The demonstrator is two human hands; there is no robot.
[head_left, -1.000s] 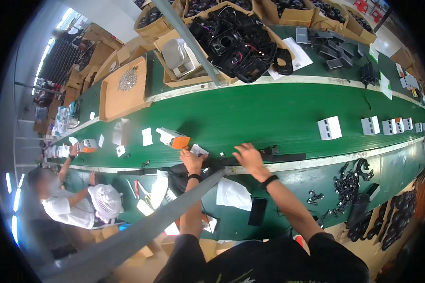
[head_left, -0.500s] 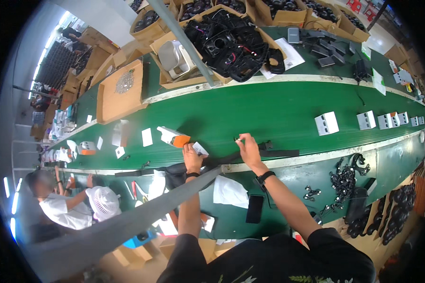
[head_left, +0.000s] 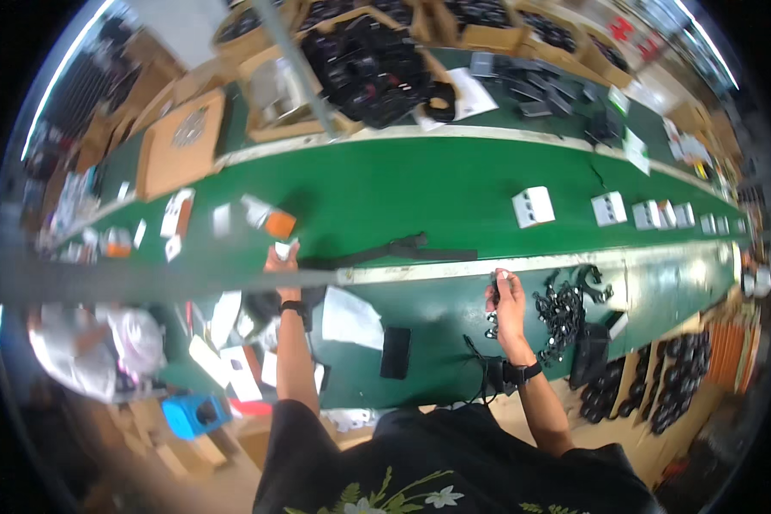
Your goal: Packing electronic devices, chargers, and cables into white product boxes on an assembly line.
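Note:
A long black strap (head_left: 403,250) lies on the green conveyor belt (head_left: 420,188) near its front edge. My left hand (head_left: 280,259) reaches to the belt's edge at the strap's left end and pinches a small white piece (head_left: 285,249). My right hand (head_left: 507,301) is back over the lower green worktop (head_left: 437,300), fingers closed on a small black part (head_left: 493,315) that dangles below them. A pile of black buckle parts (head_left: 565,310) lies just right of that hand.
White boxes (head_left: 533,206) ride the belt to the right, and an orange-and-white box (head_left: 278,223) sits left of the strap. A white sheet (head_left: 351,317) and a black pouch (head_left: 395,352) lie on the worktop. Cartons of black gear (head_left: 368,64) stand behind; another person (head_left: 103,343) works at left.
My right hand has left the strap on the belt and pulled back right toward the pile of black parts. My left hand stays at the belt's edge.

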